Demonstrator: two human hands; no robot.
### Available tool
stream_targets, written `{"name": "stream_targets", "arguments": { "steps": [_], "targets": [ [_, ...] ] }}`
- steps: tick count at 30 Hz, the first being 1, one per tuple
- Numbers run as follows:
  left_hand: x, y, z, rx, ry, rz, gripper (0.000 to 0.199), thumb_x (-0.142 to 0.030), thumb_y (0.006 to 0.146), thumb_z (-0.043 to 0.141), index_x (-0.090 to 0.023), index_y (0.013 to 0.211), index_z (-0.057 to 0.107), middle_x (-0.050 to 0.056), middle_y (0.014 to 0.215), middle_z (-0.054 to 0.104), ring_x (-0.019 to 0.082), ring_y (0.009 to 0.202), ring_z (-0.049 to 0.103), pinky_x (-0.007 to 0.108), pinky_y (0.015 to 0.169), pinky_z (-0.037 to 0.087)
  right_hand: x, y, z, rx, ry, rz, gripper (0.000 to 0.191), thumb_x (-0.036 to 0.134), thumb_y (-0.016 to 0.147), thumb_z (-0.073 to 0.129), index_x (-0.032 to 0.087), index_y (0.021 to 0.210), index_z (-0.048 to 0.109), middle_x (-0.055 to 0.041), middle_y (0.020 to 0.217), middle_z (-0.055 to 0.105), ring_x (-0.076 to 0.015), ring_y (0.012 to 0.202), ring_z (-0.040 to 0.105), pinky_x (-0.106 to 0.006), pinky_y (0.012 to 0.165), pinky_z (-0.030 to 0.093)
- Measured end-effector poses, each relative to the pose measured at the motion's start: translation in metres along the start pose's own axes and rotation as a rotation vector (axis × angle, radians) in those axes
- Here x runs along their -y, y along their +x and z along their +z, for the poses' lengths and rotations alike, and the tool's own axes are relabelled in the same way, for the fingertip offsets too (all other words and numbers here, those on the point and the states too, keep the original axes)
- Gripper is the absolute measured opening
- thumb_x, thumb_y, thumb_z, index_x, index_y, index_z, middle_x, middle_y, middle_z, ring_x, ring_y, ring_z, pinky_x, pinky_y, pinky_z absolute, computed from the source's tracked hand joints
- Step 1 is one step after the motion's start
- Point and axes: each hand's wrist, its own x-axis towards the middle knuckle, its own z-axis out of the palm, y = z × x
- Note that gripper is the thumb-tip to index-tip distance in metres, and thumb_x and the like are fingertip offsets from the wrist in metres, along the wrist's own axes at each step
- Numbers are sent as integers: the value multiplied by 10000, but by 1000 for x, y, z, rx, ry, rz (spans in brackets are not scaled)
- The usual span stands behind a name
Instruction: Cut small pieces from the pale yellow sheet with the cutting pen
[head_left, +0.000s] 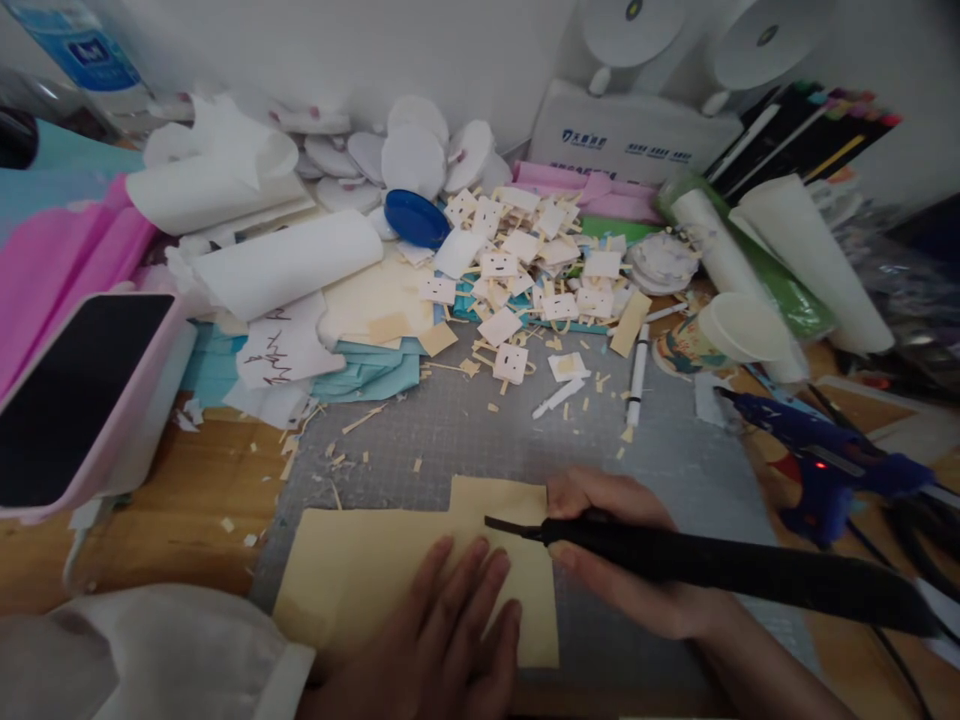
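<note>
A pale yellow sheet of paper [360,560] lies flat on the grey cutting mat [420,440], with a stepped cutout along its far left edge. My left hand [450,640] rests on the sheet, palm down with its fingers stretched out. In my right hand [622,550], thumb and fingers grip a long black craft knife [712,565]. Its thin dark tip points left over the sheet, close to the left fingertips; whether it touches the paper I cannot tell. Beyond the hands lie small white cards with drawn faces [511,362] and yellow paper strips.
At the right lies a blue glue gun [825,450] with a red light on. A paper cup [697,335] and a white marker [638,375] are near it. At left, a phone [82,400] in a pink case leans. White paper rolls [292,265] and a blue cap [416,218] sit behind.
</note>
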Motion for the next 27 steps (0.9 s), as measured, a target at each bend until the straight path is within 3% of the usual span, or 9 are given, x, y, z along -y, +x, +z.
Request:
{"name": "stream_targets", "arguments": {
  "steps": [11,13,15,19,24,27],
  "targets": [
    [0,-1,-3,10,-21,-5,270,-246,932,483,-146,1180,521,163,1199,632,345,1147,573,657,1070,158,0,1,-16,14,-7,-36,151,270,818,566,226,705,478,36,594,437,-123,527,408,-263,487,305],
    [-1,-1,-2,5,-17,-4,272,-226,926,480,-140,1179,528,174,1196,633,356,1151,569,654,1054,180,-5,0,-18,-61,69,-10,173,328,815,601,221,710,515,22,615,486,-133,546,449,-266,494,332],
    [-2,-2,0,-4,-22,-1,276,-216,924,471,-130,1178,537,188,1195,631,371,1153,565,653,1036,201,-9,-1,-20,-215,197,35,214,411,808,622,223,741,548,12,629,514,-136,532,460,-265,472,335],
    [-5,-4,4,-35,-35,-3,307,-226,923,466,-104,1191,550,219,1216,610,405,1167,546,650,1009,233,-15,1,-16,-480,373,55,191,433,842,595,245,873,580,53,527,475,-109,411,378,-243,399,252],
    [-8,-6,6,-47,-29,-44,325,-247,931,472,-99,1209,554,220,1257,581,411,1207,508,631,1016,228,-17,10,-1,-546,399,84,179,380,924,496,222,951,576,83,457,442,-89,373,366,-219,383,266],
    [-9,-6,5,-48,-35,-78,358,-275,937,480,-102,1245,537,210,1303,549,399,1228,488,595,1034,215,-18,14,5,-592,367,79,175,381,892,564,229,972,538,97,472,457,-86,382,393,-210,400,317]
  ]
}}
